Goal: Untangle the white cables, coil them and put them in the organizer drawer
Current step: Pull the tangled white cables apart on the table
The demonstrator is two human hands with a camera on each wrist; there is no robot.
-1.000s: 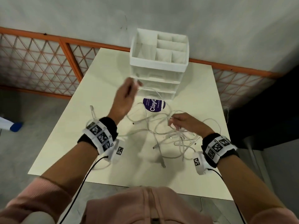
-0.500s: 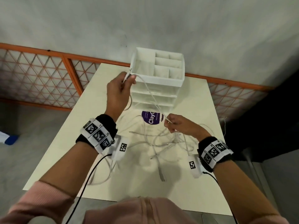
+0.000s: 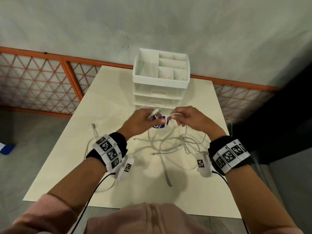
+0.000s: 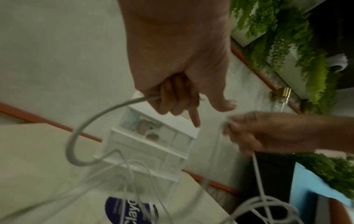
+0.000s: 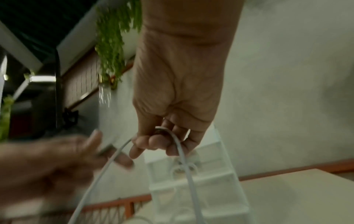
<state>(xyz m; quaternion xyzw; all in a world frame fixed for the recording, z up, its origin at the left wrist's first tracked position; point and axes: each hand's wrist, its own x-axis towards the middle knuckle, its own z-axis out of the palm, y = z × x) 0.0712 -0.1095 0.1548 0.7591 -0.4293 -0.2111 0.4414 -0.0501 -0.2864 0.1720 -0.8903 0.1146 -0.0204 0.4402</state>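
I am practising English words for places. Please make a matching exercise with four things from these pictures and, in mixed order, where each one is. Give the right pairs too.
Things:
1. left hand
2. organizer
3. purple sticker
4. tangled cables

Places or states:
A. at the table's far edge
B. loose on the table, between the wrists
C. flat on the table, under the hands
D. grips a white cable

Pairs: 1-D, 2-A, 3-C, 4-B

White cables [image 3: 170, 144] lie on a cream table [image 3: 67, 166]. The organizer [image 3: 160, 81] is white. A purple sticker [image 3: 158, 126] bears white letters. Wristbands [image 3: 108, 149] are black with black-and-white squares; sleeves [image 3: 50, 211] pink; far railing [image 3: 50, 54] orange.
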